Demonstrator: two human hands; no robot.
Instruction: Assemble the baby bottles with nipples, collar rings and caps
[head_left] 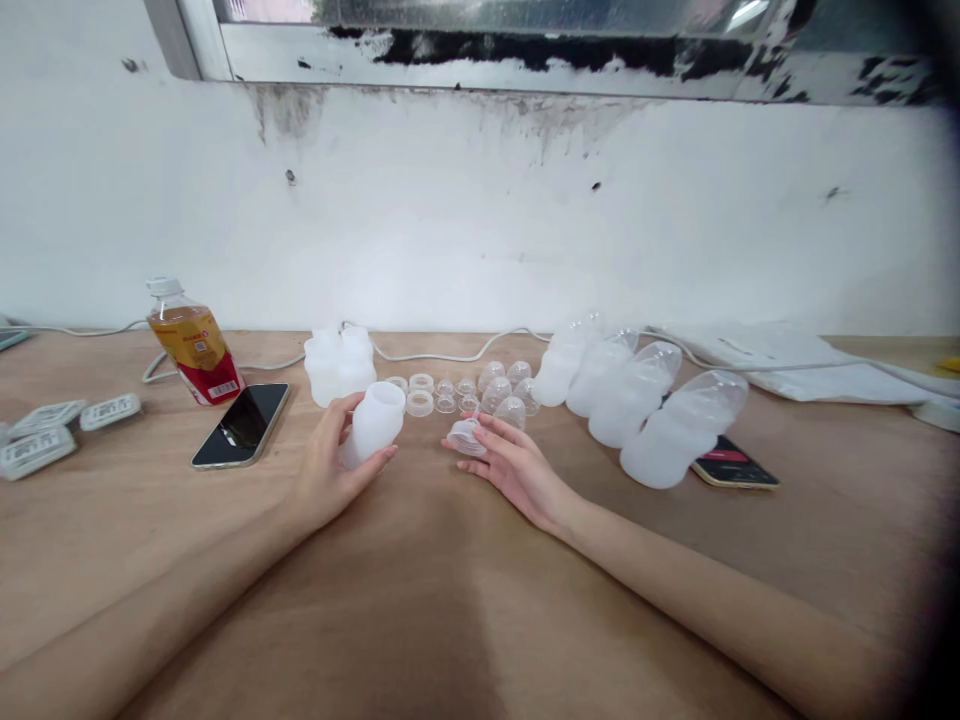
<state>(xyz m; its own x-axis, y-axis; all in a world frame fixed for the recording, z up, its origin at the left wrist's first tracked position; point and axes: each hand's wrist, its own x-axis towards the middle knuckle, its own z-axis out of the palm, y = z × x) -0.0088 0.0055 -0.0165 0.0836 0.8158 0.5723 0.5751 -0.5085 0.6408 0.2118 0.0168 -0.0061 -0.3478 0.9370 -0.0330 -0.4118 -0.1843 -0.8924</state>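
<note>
My left hand (pixel 336 465) is wrapped round a frosted white baby bottle body (pixel 379 420), its open mouth up and tilted slightly to the right. Between the fingers of my right hand (pixel 521 468) is a translucent bottle nipple seated in a collar ring (pixel 466 437), held just above the table. A gap separates the two pieces. Beyond my hands lie several collar rings (pixel 420 404), several small clear nipples (pixel 445 404) and several clear dome caps (pixel 496 393). More frosted bottle bodies (pixel 337 368) stand grouped behind my left hand.
To the right, capped baby bottles (pixel 660 445) stand in a row, a phone (pixel 733 465) behind the nearest. On the left are another phone (pixel 241 425), a drink bottle (pixel 196 345) and small white cases (pixel 41 450). A white cable (pixel 465 357) runs along the wall; a white bag (pixel 795 365) lies back right.
</note>
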